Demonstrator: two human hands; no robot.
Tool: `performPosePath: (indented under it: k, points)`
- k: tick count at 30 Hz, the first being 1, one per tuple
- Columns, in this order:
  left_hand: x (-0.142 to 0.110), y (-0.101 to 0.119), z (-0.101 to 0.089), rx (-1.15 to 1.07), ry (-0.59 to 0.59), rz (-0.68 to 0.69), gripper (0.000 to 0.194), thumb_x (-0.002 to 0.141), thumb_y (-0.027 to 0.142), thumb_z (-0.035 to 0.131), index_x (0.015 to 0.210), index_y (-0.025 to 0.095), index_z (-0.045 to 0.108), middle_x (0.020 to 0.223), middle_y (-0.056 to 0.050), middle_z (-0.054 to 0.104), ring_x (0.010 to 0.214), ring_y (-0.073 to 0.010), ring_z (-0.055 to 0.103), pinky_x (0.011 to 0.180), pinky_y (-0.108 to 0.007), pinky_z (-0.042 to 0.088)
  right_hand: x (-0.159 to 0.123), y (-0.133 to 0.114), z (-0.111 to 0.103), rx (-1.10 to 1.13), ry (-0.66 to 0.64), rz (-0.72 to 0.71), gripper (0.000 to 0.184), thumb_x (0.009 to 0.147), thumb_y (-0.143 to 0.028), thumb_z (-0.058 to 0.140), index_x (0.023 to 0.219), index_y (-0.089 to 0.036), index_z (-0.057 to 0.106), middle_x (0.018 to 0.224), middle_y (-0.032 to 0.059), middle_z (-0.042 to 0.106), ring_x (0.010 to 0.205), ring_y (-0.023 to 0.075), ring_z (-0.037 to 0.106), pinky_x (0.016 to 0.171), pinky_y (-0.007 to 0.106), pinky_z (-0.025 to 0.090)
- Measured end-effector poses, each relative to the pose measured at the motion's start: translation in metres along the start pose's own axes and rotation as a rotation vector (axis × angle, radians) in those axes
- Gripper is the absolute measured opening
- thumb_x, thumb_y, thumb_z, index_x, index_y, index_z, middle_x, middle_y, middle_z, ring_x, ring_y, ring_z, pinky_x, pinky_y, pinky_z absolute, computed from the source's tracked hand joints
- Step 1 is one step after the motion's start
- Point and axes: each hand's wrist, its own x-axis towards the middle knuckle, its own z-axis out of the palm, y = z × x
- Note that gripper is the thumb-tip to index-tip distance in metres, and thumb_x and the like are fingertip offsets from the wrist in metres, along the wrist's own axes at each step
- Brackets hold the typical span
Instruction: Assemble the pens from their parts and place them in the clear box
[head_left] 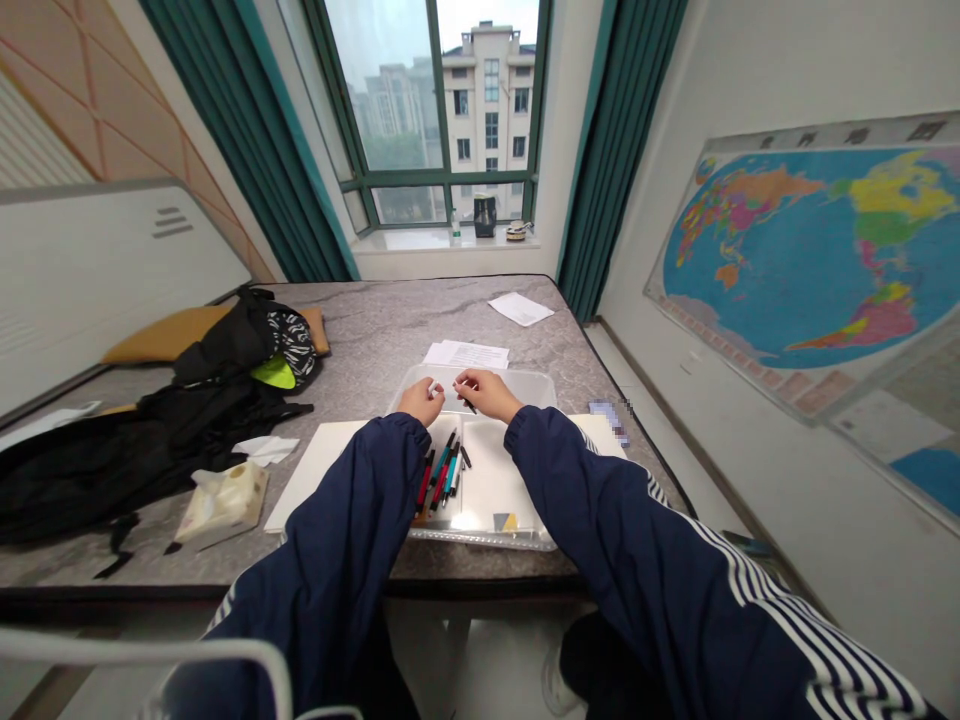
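Observation:
My left hand (422,402) is closed in a pinch on a small white piece (433,388), possibly part of a pen. Close by on the right, my right hand (486,393) has its fingers closed around a small dark piece (470,406) that looks like a pen cap; the fingers partly cover it. Both hands hover over a clear plastic box (480,540). Several pens (442,478) with red, black, teal and white bodies lie in its left part. Beside them rests a short black cap (466,457). A grey and yellow piece (505,522) is near the box's front wall.
Under the box lies a large white sheet or board (319,465). Papers (466,353) sit behind it, with another sheet (520,309) farther back. At left are a tissue pack (225,500), a black bag (187,430) and a patterned cap (291,345) on the grey table (367,320).

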Motion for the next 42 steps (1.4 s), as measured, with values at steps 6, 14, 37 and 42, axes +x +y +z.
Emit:
performPosePath:
  k: [6, 14, 37, 42]
  points:
    - [0.001, 0.001, 0.001, 0.096, -0.031, -0.037, 0.021, 0.087, 0.032, 0.050, 0.093, 0.019, 0.065, 0.079, -0.004, 0.067, 0.073, -0.0166, 0.058, 0.063, -0.024, 0.036, -0.002, 0.005, -0.002, -0.175, -0.062, -0.063, 0.018, 0.085, -0.029, 0.065, 0.095, -0.018, 0.075, 0.077, 0.0034, 0.073, 0.068, 0.0137, 0.066, 0.070, 0.024, 0.048]
    - [-0.001, 0.001, 0.003, 0.125, -0.043, 0.029, 0.025, 0.089, 0.028, 0.047, 0.095, 0.017, 0.068, 0.092, -0.011, 0.071, 0.086, -0.0209, 0.063, 0.073, -0.027, 0.041, 0.000, 0.009, -0.006, -0.330, -0.024, -0.087, 0.020, 0.087, -0.028, 0.062, 0.097, -0.020, 0.078, 0.091, 0.0060, 0.075, 0.080, 0.0184, 0.066, 0.078, 0.027, 0.047]
    - [-0.003, -0.012, 0.034, 0.209, -0.286, 0.184, 0.026, 0.075, 0.019, 0.056, 0.096, 0.018, 0.072, 0.094, -0.011, 0.073, 0.096, -0.0251, 0.067, 0.085, -0.031, 0.048, 0.009, 0.020, -0.003, -0.183, -0.170, -0.057, 0.020, 0.074, -0.032, 0.077, 0.083, -0.016, 0.069, 0.074, 0.0012, 0.069, 0.054, 0.0101, 0.058, 0.055, 0.021, 0.041]
    - [-0.008, -0.006, 0.033, 0.175, -0.224, 0.148, 0.026, 0.081, 0.022, 0.051, 0.096, 0.017, 0.071, 0.095, -0.013, 0.072, 0.095, -0.0257, 0.067, 0.085, -0.032, 0.048, 0.009, 0.019, -0.002, -0.131, -0.116, -0.017, 0.023, 0.074, -0.036, 0.076, 0.072, -0.015, 0.066, 0.065, 0.0006, 0.066, 0.050, 0.0098, 0.056, 0.052, 0.021, 0.039]
